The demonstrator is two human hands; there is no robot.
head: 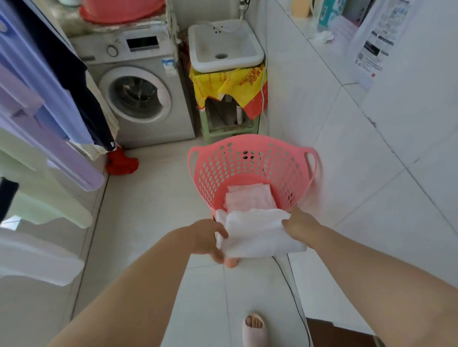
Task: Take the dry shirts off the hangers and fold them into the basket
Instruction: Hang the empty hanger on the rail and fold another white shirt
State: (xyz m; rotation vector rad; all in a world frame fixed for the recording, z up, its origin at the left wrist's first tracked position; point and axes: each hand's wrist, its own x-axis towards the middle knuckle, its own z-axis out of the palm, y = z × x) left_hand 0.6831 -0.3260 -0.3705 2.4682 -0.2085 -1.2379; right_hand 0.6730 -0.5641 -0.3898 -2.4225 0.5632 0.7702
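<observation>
Head view, laundry corner. A folded white shirt (259, 231), soft and slightly crumpled, forms a rough rectangle held just over the near rim of the basket (217, 170). The left hand (210, 237) grips the shirt's left edge, thumb on top and fingers curled beneath. The right hand (298, 225) pinches its right edge.

The basket is pink plastic, round and flared, with walls pierced by rows of oval holes and a slot handle at each side. It stands on the white tiled floor (149, 201). A folded pale pink shirt (248, 197) lies flat on its bottom, its near part hidden by the white shirt.

Along the left edge of the view hang more shirts: navy (77, 90), lavender (42, 146) and pale green (40, 200), all smooth and drooping.

Beyond the basket stand a grey front-loading washing machine (137, 92) with a round glass door and a square white sink (224, 48) on a green frame (206, 128) draped with a yellow and red bag (225, 87). A red cloth (122, 163) lies crumpled on the floor at the machine's front corner. A thin black cable (295, 292) runs over the tiles beside a foot in a pale slipper (254, 332).
</observation>
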